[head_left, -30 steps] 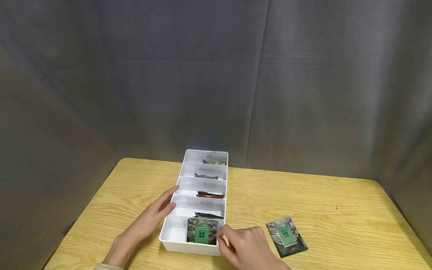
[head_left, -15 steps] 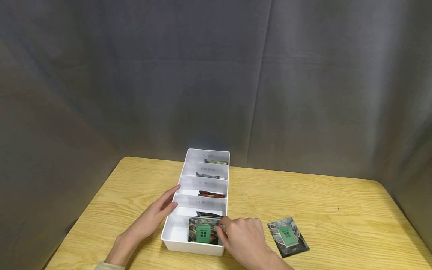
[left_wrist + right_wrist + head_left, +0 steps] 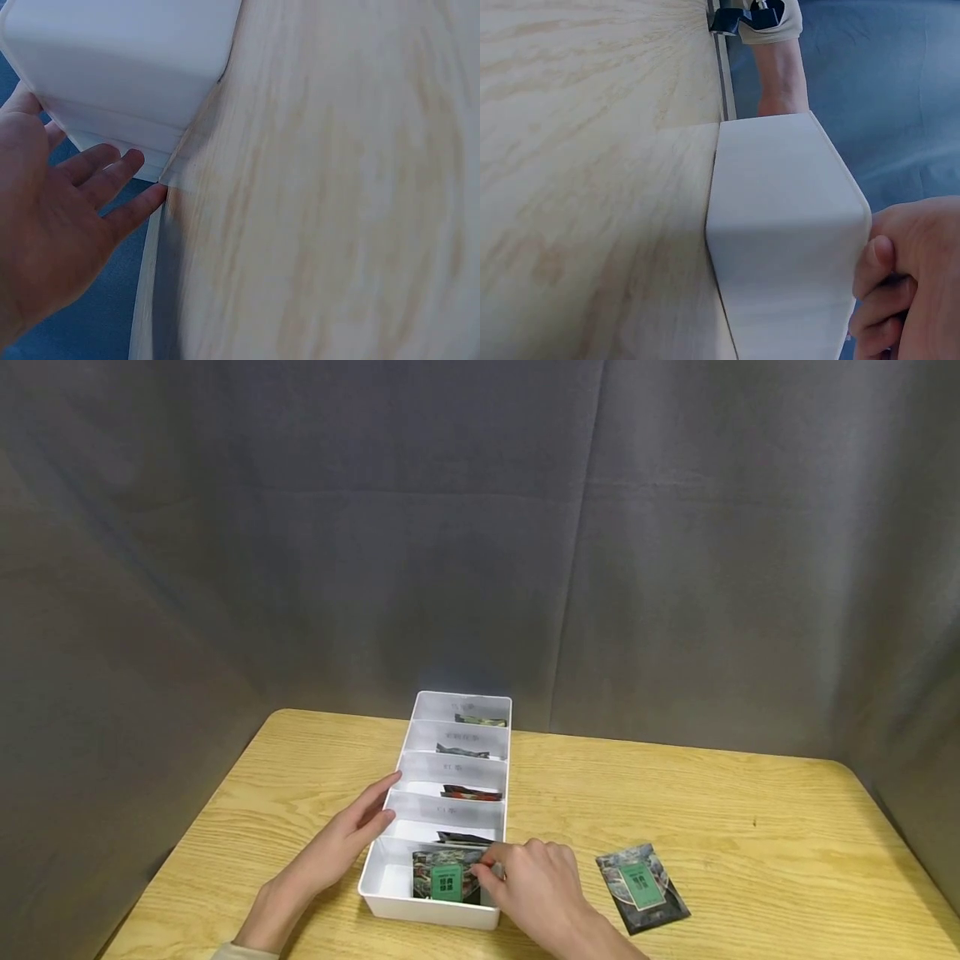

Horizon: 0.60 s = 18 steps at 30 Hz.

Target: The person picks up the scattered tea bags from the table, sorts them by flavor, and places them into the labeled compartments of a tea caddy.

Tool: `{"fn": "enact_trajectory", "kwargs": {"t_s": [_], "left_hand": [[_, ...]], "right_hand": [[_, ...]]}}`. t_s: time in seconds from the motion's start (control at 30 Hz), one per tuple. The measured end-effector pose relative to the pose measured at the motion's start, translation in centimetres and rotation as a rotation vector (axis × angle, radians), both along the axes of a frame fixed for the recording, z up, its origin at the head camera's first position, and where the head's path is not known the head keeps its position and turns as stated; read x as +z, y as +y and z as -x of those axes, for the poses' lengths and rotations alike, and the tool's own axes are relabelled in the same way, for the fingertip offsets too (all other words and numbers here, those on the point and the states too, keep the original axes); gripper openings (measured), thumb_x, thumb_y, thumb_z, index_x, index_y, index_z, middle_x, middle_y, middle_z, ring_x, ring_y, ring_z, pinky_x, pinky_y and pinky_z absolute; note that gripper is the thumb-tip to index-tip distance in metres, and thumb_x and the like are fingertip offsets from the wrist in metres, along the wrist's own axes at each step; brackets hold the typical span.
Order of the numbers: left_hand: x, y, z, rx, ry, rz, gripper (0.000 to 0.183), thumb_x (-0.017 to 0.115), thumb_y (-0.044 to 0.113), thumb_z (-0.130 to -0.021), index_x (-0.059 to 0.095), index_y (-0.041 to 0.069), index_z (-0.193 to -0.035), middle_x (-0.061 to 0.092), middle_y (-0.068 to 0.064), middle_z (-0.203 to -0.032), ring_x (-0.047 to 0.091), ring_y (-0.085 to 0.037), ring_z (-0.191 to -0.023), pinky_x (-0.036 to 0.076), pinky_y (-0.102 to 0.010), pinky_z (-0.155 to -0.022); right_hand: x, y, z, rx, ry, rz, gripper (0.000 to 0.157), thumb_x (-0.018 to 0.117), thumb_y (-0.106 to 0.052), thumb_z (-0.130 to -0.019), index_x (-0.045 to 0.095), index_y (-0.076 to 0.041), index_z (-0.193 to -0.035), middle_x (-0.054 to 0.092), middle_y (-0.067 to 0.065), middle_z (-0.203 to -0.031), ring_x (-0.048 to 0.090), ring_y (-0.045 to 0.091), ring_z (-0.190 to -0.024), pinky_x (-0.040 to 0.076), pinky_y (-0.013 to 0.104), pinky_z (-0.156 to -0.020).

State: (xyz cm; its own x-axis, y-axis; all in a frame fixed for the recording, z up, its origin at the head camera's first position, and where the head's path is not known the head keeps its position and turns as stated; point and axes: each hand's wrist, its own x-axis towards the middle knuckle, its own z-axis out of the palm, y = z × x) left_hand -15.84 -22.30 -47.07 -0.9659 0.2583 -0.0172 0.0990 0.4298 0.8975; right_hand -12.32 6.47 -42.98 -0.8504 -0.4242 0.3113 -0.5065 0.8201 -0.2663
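Observation:
A long white divided box (image 3: 427,910) stands on the table, its compartments in a row away from me. In the front compartment lies a dark tea sachet (image 3: 447,883) with a green label. My right hand (image 3: 540,893) reaches over the right rim and pinches this sachet by its right edge. Seen from the right wrist, the box wall (image 3: 787,277) hides the sachet, and the right hand's fingers (image 3: 881,300) curl at the rim. Spread, relaxed fingers of my left hand (image 3: 337,847) touch the box's left side; in the left wrist view the left hand (image 3: 67,202) lies along it.
A matching green-label sachet (image 3: 642,889) lies flat on the wooden table (image 3: 720,827), right of my right hand. Other sachets stand in the farther compartments, including a red one (image 3: 472,793) and a dark one (image 3: 463,837). Grey curtains (image 3: 450,543) hang behind and beside the table.
My right hand has moved in from outside the right rim and now pinches the front sachet, which has shifted slightly left inside its compartment. The left hand stays at the box's side.

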Motion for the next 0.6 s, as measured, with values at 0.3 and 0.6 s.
{"fn": "enact_trajectory", "kwargs": {"t_s": [0.3, 0.6], "left_hand": [[0.0, 0.0, 0.1, -0.005, 0.013, 0.013, 0.056, 0.049, 0.037, -0.105, 0.027, 0.033, -0.157, 0.025, -0.009, -0.164, 0.028, -0.029, -0.149, 0.027, -0.048, -0.12], [-0.1, 0.0, 0.0, -0.008, 0.016, 0.003, 0.057, 0.049, 0.041, -0.104, 0.028, 0.035, -0.156, 0.025, -0.008, -0.164, 0.028, -0.029, -0.149, 0.027, -0.048, -0.119]], "right_hand": [[-1.0, 0.8, -0.2, 0.16, 0.212, 0.159, 0.01, 0.078, -0.03, -0.084, 0.074, -0.033, -0.076, 0.049, -0.021, -0.044, 0.022, -0.013, -0.04, 0.01, 0.009, -0.04], [-1.6, 2.2, -0.2, 0.375, 0.441, 0.168, 0.007, 0.077, -0.024, -0.084, 0.073, -0.028, -0.082, 0.06, -0.02, -0.055, 0.046, -0.011, -0.045, 0.02, 0.005, -0.042]]}}
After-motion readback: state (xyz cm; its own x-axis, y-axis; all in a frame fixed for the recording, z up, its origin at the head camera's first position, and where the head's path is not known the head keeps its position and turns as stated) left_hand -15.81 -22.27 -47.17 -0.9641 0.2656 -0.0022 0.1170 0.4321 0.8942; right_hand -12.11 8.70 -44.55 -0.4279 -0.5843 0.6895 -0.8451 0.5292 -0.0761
